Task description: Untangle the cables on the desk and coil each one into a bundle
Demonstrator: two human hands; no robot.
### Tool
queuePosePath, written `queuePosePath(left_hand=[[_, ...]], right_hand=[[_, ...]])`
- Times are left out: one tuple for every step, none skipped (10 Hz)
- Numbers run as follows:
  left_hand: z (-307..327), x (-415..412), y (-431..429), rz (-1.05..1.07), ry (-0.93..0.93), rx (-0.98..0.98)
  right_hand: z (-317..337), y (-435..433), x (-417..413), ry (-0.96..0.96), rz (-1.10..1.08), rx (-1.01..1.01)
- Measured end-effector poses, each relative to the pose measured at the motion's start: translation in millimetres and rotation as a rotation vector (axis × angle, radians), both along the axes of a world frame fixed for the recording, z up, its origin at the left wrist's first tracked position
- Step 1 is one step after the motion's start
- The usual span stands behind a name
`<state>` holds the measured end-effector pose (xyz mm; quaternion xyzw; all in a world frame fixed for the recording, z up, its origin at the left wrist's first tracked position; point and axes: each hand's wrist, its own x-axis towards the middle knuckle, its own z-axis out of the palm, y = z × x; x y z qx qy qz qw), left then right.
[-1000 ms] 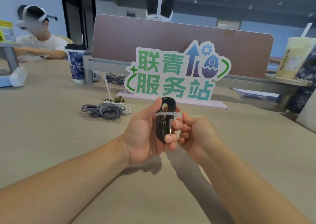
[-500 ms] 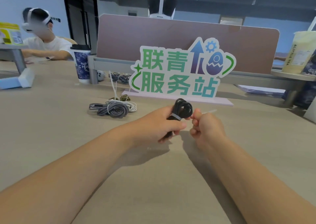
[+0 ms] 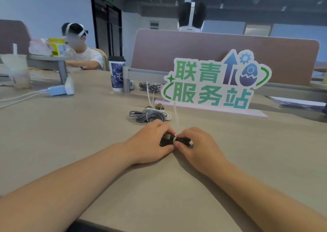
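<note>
Now both hands, left hand and right hand, grip the coiled black cable bundle mid-desk; white zip tie wraps it, best cinch tight while pinning coils

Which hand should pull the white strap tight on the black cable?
Probably the right hand: its fingers already pinch at the white tie around the black cable bundle. The left hand covers the bundle's other end, steadying it on the desk.
</note>
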<state>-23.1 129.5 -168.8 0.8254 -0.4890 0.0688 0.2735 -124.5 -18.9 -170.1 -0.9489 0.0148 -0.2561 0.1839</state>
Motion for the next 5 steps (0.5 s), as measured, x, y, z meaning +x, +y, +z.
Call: queuePosePath(left_hand=[[1, 12, 25, 0.061, -0.014, 0.009], [-1, 31, 38, 0.16, -0.033, 0.007], [-1, 49, 40, 0.264, -0.013, -0.079], [-1, 59, 40, 0.365, 0.014, -0.247], [0, 67, 46, 0.494, 0.087, -0.389]], right_hand=[[-1, 12, 17, -0.102, 0.001, -0.072], [-4, 28, 44, -0.131, 0.02, -0.178], [-5, 38, 74, -0.089, 0.016, -0.182], [-3, 36, 87, -0.095, -0.019, -0.108], [2, 28, 79, -0.277, -0.085, 0.053]])
